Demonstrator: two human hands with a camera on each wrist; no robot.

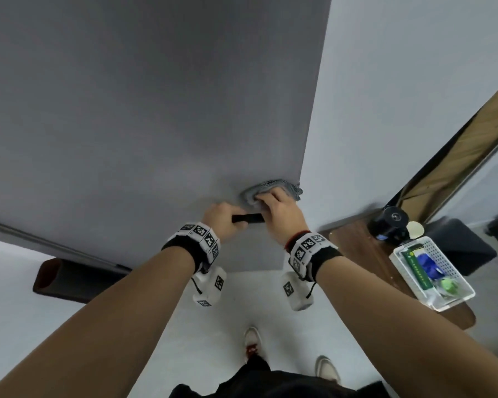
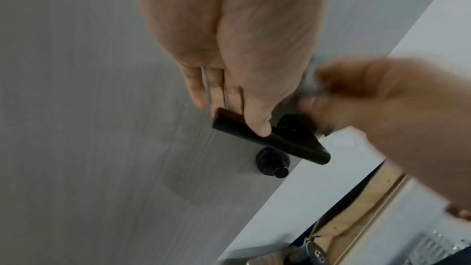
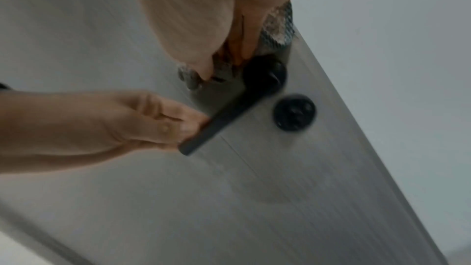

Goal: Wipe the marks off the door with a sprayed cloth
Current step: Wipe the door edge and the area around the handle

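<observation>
The grey door (image 1: 156,110) fills the head view. My left hand (image 1: 224,219) grips the black lever handle (image 1: 249,218), fingers behind it and thumb on top (image 2: 257,126). Just above the handle's base, near the door's free edge, my right hand (image 1: 279,208) holds a bunched grey cloth (image 1: 270,186) against the door with bent fingers. The right wrist view, blurred, shows the cloth (image 3: 277,25) under my fingers, the handle (image 3: 221,120) and a black thumb-turn lock (image 3: 294,112) below it. No marks can be made out on the door.
A white wall (image 1: 385,110) meets the door's edge on the right. Beside it stands a wooden table (image 1: 357,248) with a white basket (image 1: 454,268) of small items and a black cylinder (image 1: 388,222). A dark brown object (image 1: 69,280) lies low left. My feet are on the pale floor (image 1: 242,297).
</observation>
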